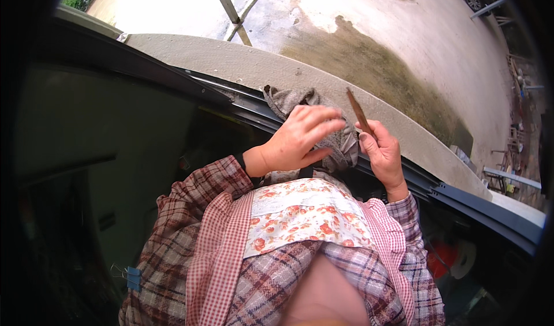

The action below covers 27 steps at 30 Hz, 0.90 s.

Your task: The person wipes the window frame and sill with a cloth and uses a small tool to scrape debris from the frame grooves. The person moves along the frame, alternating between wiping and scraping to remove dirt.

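Note:
A thin, flat brown stick [358, 109], seemingly wood, points up and away from my right hand [383, 153], its lower end pinched between thumb and fingers. My left hand [296, 140] hovers over a crumpled grey-brown cloth [288, 101], its fingers apart and slightly blurred, with nothing seen in them. The cloth lies bunched across the dark metal window track [255, 105] and the inner edge of the concrete sill [242, 60]. Part of the cloth is hidden behind my left hand.
A dark glass pane [99, 109] in its frame stands on the left. Beyond the sill is a concrete yard [433, 57] with a metal post [224, 1]. A red object [442, 256] sits inside at the lower right. Stools and other items stand outside at the far right.

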Motion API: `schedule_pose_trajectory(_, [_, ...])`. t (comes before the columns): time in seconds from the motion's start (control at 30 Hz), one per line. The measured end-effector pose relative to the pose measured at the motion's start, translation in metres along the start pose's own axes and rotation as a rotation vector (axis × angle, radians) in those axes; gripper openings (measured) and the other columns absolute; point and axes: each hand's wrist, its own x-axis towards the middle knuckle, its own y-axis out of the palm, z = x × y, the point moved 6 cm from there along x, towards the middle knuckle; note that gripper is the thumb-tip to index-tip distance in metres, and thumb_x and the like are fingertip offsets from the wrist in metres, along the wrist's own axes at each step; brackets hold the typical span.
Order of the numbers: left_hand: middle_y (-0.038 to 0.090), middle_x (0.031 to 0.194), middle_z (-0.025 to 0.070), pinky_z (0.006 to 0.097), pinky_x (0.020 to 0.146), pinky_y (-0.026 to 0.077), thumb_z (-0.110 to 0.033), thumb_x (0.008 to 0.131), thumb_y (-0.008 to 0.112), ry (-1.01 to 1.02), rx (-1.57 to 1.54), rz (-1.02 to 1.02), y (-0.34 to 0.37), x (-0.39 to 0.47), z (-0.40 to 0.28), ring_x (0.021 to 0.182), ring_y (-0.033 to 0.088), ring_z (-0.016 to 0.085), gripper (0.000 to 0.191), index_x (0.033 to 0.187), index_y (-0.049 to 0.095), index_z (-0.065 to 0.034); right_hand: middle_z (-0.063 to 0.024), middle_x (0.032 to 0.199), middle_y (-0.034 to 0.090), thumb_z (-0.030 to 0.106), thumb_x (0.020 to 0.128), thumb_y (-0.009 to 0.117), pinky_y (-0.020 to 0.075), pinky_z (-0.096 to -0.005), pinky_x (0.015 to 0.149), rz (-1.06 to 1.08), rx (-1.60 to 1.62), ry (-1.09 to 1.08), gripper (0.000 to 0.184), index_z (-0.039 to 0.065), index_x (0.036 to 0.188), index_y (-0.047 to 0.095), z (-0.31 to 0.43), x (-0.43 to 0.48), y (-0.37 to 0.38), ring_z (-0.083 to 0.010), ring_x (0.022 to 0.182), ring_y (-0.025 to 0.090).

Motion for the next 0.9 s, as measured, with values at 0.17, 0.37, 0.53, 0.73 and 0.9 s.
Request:
schedule_pose_trajectory(0.17, [0.061, 0.132, 0.0097, 0.0462, 0.103, 0.043, -0.015, 0.083, 0.069, 0.139, 0.164, 0.270, 0.036, -0.035, -0.005, 0.124, 0.057, 0.028, 0.042, 0.124, 0.064, -0.0081, -0.0149, 0.082, 0.069, 0.013, 0.097, 0.064, 0.0534, -0.0399, 0.064, 0.030, -0.542, -0.196, 0.031, 0.012, 0.128, 0.065, 0.007, -0.016, -0.017, -0.0306, 0.072, 0.070])
schedule_pose_trajectory(0.37, [0.065, 0.114, 0.0076, 0.0402, 0.091, 0.048, -0.011, 0.081, 0.068, 0.013, 0.160, 0.147, 0.034, -0.050, 0.002, 0.105, 0.063, 0.026, 0.038, 0.119, 0.067, -0.0072, -0.0156, 0.089, 0.071, 0.009, 0.090, 0.067, 0.0537, -0.0432, 0.069, 0.245, -0.825, -0.227, 0.034, 0.012, 0.125, 0.067, 0.016, -0.008, -0.007, -0.0345, 0.079, 0.069])
schedule_pose_trajectory(0.53, [0.064, 0.101, 0.0053, 0.0374, 0.082, 0.048, -0.010, 0.078, 0.069, -0.007, 0.183, 0.107, 0.028, -0.054, 0.009, 0.091, 0.061, 0.023, 0.035, 0.113, 0.070, -0.0067, -0.0132, 0.084, 0.070, 0.010, 0.090, 0.067, 0.0526, -0.0430, 0.066, 0.338, -0.822, -0.231, 0.030, 0.013, 0.120, 0.069, 0.025, -0.001, -0.009, -0.0331, 0.076, 0.068])
schedule_pose_trajectory(0.73, [0.064, 0.099, 0.0051, 0.0375, 0.080, 0.048, -0.009, 0.077, 0.070, -0.012, 0.126, 0.072, 0.017, -0.060, 0.014, 0.090, 0.061, 0.023, 0.032, 0.109, 0.071, -0.0072, -0.0088, 0.073, 0.064, 0.011, 0.088, 0.067, 0.0504, -0.0424, 0.062, 0.285, -0.992, -0.376, 0.030, 0.012, 0.118, 0.070, 0.018, 0.004, 0.024, -0.0288, 0.069, 0.065])
schedule_pose_trajectory(0.9, [0.062, 0.097, 0.0046, 0.0375, 0.080, 0.047, -0.010, 0.080, 0.068, -0.063, 0.149, -0.021, 0.004, -0.066, 0.025, 0.089, 0.060, 0.023, 0.025, 0.104, 0.070, -0.0084, -0.0069, 0.071, 0.062, 0.011, 0.088, 0.067, 0.0494, -0.0419, 0.061, 0.234, -0.913, -0.441, 0.031, 0.012, 0.119, 0.070, 0.010, 0.031, 0.073, -0.0270, 0.066, 0.063])
